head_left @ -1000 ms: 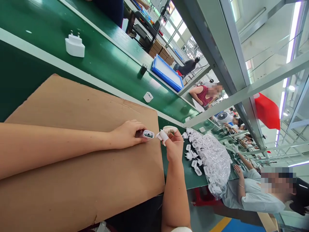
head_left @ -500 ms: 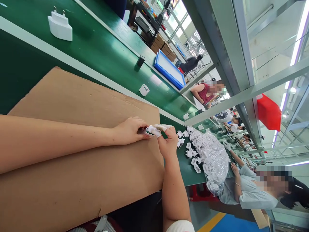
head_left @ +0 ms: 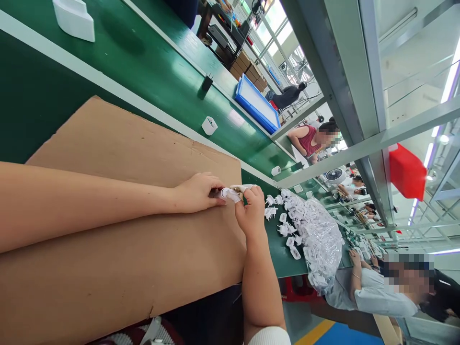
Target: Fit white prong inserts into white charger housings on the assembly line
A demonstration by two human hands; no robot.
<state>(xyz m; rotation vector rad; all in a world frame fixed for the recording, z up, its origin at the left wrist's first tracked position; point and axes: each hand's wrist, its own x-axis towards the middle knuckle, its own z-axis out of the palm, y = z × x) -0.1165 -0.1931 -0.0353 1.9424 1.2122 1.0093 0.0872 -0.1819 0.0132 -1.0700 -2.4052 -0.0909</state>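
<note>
Left hand [head_left: 197, 192] closed around small white charger body [head_left: 227, 193], held low over cardboard sheet [head_left: 125, 158]. Right hand [head_left: 249, 211], fingertips in white cots, pinches same piece from opposite end; the two hands touch. Judgement: steady left grip, square push from right, no skew. Loose white plug parts [head_left: 287, 215] on green counter [head_left: 273, 249], just beyond right hand.

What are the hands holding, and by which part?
A white part, pinched between both: left hand at one end, right hand at the other.
</note>
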